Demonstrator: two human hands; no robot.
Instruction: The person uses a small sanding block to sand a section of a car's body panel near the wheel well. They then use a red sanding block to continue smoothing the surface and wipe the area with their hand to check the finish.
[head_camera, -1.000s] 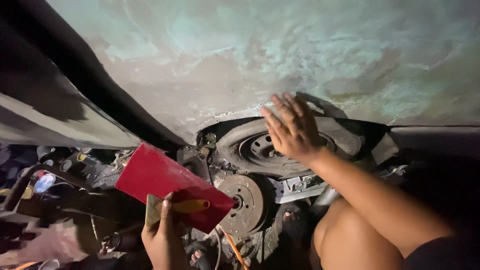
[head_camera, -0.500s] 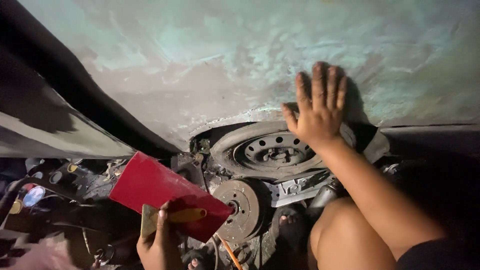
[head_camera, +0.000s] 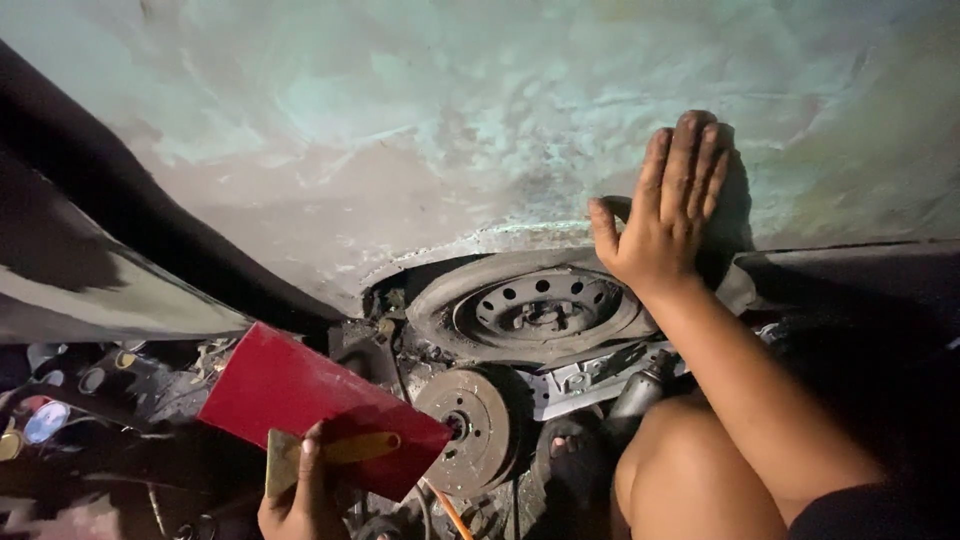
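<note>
Red board (head_camera: 300, 400) and scraper (head_camera: 335, 452) clamped in left hand (head_camera: 300, 500); right hand (head_camera: 665, 215) spread flat against panel (head_camera: 400, 130).

The dark floor (head_camera: 860, 300) carries a jumble of car parts below the pale, patchy panel. A steel wheel rim (head_camera: 535, 310) lies flat near the centre, and a rusty brake drum (head_camera: 470, 425) rests at its 7 o'clock, just beside it. Out at the drum's 9 o'clock, small cans and clutter (head_camera: 60, 400) lie in shadow, too dim to identify.
</note>
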